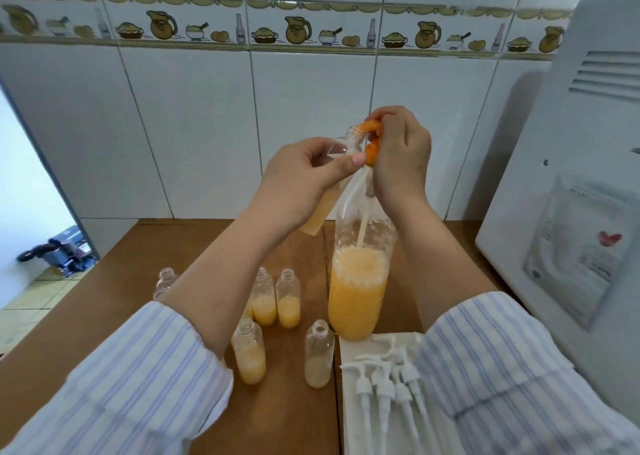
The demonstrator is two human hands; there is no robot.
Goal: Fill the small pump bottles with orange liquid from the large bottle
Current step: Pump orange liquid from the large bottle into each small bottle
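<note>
Bright, even daylight, soft shadows, slight softness overall, wide-angle bending at edges.

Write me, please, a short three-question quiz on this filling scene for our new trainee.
1. True or false: the white pump heads are screwed onto the standing small bottles.
2. What does the right hand grip? A) the orange pump on the large bottle; B) a spoon; C) a funnel.
3. Fill in: the left hand holds a raised small bottle that is ____ (upright or tilted).
Key: 1 false; 2 A; 3 tilted.
</note>
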